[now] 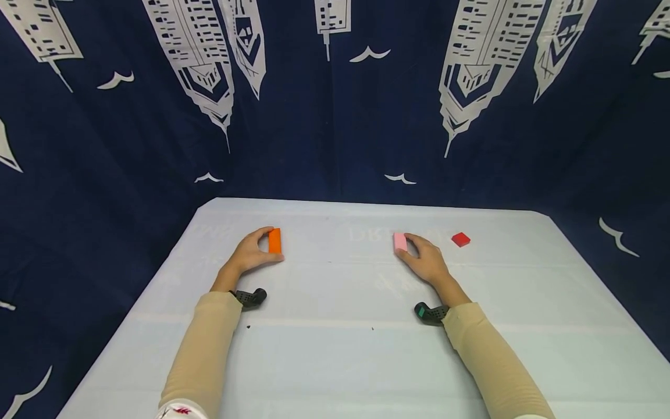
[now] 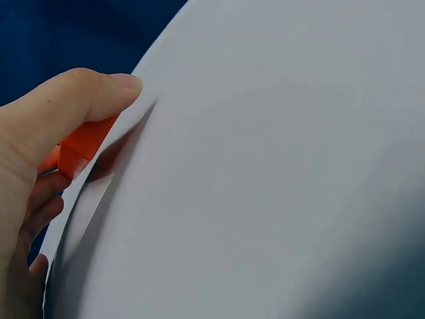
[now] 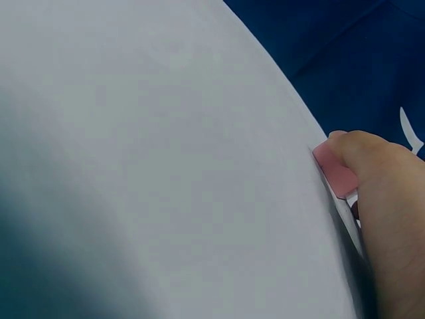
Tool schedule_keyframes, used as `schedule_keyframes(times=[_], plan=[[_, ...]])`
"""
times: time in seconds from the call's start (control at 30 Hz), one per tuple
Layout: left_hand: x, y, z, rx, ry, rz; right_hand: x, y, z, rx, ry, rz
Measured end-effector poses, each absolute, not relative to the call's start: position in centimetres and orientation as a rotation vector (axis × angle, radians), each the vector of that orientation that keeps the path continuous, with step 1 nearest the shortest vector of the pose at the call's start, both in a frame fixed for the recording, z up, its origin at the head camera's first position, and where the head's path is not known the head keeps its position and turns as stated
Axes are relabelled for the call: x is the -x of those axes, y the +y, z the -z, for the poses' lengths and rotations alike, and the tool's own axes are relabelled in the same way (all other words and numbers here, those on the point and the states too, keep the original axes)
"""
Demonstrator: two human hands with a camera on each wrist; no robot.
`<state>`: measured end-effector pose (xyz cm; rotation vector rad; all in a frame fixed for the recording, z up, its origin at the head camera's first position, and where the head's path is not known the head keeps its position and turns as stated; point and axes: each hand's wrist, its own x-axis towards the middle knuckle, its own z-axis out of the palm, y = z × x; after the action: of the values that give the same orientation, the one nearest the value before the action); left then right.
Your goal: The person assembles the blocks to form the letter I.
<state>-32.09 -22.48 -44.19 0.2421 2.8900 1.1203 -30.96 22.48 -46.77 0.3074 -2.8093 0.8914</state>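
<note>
Orange block (image 1: 274, 241): on the far half of the tabletop, left of its centre, near the far edge; long axis running toward that edge.
Left hand (image 1: 252, 251): grip pinches the orange block end to end, thumb at the near end, a fingertip at the far end; spread set by the block's length, with a gap between palm and block.
Pink block (image 1: 400, 241): near the far edge, right of the tabletop's centre, well apart from the orange block.
Right hand (image 1: 426, 260): grip pinches the pink block, thumb at the near end, finger at the far end; spread matches the block.
Red piece (image 1: 461, 239): on the tabletop, right of the right hand, toward the far right corner; untouched.
Wrist units: dark, one per wrist, green mark on the right one.
Sleeves: tan, both forearms, reaching in over the near edge.
Tabletop (image 1: 335, 361): white covering, far corners cut off.
Backdrop (image 1: 314, 139): dark blue cloth beyond the far edge, pale inverted towers and birds.
</note>
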Motion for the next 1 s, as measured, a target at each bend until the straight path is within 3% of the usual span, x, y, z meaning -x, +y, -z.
schedule_keyframes(times=[1.0], plan=[[30.7, -18.8, 43.7, -0.382, 2.960, -1.236, 30.8, 22.4, 46.5, -0.280, -2.831, -0.888]])
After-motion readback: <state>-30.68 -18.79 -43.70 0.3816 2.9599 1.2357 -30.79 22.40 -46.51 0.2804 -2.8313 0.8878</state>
